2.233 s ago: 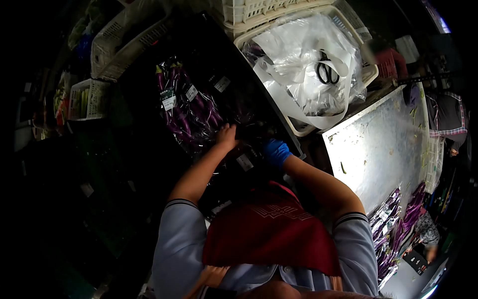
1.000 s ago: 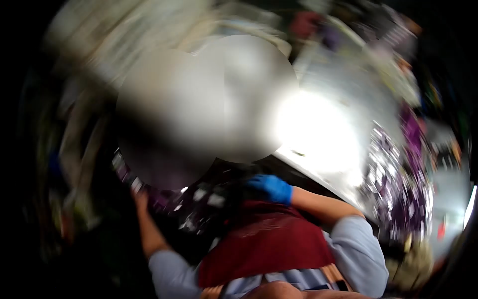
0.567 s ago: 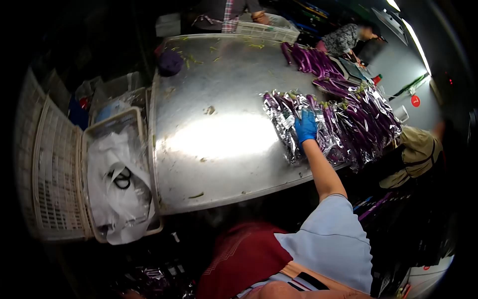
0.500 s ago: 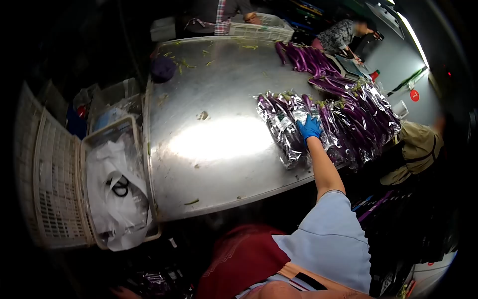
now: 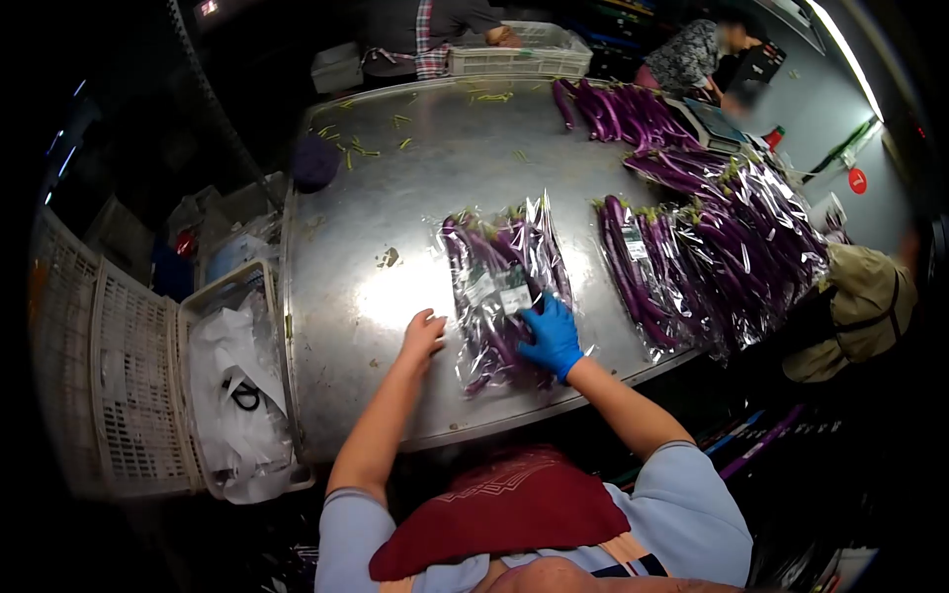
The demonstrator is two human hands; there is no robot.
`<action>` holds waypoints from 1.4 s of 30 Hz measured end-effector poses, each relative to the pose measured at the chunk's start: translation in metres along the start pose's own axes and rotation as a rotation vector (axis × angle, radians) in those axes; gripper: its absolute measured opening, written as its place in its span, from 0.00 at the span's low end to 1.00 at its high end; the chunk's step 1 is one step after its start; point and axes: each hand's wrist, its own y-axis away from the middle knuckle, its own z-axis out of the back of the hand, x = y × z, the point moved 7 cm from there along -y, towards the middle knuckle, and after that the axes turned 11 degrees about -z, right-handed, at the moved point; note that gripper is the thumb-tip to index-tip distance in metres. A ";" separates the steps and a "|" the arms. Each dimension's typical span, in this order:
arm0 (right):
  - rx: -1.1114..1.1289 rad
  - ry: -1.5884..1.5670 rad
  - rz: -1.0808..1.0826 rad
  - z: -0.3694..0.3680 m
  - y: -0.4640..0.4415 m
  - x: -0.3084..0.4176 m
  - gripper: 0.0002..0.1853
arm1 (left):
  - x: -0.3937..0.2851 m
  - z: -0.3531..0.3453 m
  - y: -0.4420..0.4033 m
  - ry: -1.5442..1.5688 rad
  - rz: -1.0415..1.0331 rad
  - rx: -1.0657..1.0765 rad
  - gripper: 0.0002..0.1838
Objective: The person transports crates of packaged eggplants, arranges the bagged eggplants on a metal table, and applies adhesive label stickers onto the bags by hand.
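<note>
Two clear plastic bags of long purple eggplants [image 5: 484, 296] lie side by side on the metal table in front of me, with white labels on them. My right hand [image 5: 554, 338], in a blue glove, grips the right-hand bag at its lower right side, thumb and fingers curved over the plastic. To the left of the bags is my bare left hand [image 5: 423, 336], holding nothing. Its fingers are apart and point toward the bags, just short of the plastic. More bagged eggplants [image 5: 712, 267] are piled on the right side of the table.
Loose eggplants [image 5: 633, 114] lie at the back right near a scale [image 5: 714, 127]. A dark purple bundle [image 5: 316, 163] sits at the back left corner. Beside the table stands a crate [image 5: 275, 282] with white plastic and black-handled scissors [image 5: 243, 395]. Co-workers stand at the far side.
My right hand has drawn two bags of eggplants leftward and nearer, away from the pile. My left hand has come into view over the table, beside them.
</note>
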 end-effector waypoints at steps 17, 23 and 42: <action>0.687 -1.342 -0.633 -0.121 0.018 0.059 0.14 | -0.015 0.118 0.125 0.541 -0.311 -0.217 0.26; 0.804 -1.381 -0.193 -0.069 0.019 0.149 0.28 | -0.029 0.286 0.312 0.560 -0.667 -0.776 0.26; 1.718 -0.847 0.510 -0.281 0.341 0.680 0.21 | 0.288 0.582 0.523 0.878 -0.339 -1.533 0.22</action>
